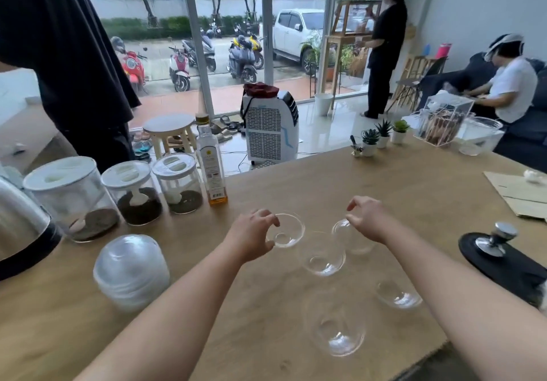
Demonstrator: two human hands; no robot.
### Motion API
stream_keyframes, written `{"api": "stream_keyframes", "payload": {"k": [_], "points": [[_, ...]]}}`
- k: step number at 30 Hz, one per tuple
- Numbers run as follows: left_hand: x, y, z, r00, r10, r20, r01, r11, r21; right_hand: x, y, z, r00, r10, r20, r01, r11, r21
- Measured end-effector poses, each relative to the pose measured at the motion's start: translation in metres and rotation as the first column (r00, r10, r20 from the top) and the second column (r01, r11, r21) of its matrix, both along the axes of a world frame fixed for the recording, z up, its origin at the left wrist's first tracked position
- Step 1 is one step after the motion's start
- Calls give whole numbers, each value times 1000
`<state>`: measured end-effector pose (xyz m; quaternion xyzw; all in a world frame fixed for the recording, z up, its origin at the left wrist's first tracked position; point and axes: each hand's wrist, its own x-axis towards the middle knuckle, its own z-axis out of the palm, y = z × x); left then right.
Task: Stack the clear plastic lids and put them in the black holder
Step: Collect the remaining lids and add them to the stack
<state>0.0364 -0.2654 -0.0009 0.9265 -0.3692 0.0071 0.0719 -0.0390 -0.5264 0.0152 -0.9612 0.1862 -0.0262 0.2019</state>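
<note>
Several clear dome lids lie upside down on the wooden table (399, 200). My left hand (251, 234) pinches the rim of one lid (286, 231). My right hand (368, 219) grips the rim of another lid (347, 237), which is tilted. Between and below them rests a third lid (324, 257). Two more lids lie nearer to me, one at the right (398, 293) and one by the front edge (337, 331). A stack of nested lids (131, 271) stands dome-up at the left. No black holder shows clearly.
Three jars with white tops (127, 192) and a bottle (211, 164) line the table's left back. A kettle (20, 226) sits at far left. A black mat with a metal tamper (497, 240) lies right. A person in black stands at back left.
</note>
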Motion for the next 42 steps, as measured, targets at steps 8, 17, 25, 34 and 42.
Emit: {"api": "stream_keyframes", "payload": {"k": [8, 17, 25, 34, 42], "points": [[1, -22, -31, 998, -10, 55, 6, 996, 83, 5, -27, -40, 983, 20, -183, -33, 997, -67], [2, -18, -30, 998, 6, 70, 3, 992, -128, 9, -23, -39, 988, 63, -142, -68, 997, -32], [-2, 18, 20, 990, 144, 11, -123, 880, -459, 24, 19, 11, 991, 129, 35, -128, 992, -10], [-26, 126, 83, 903, 350, -249, -412, 546, -730, 43, 148, 59, 909, 371, 191, -374, 927, -22], [-46, 237, 72, 718, 260, -646, -683, 83, -725, 50, 249, 72, 823, 516, 237, -526, 850, -23]]}}
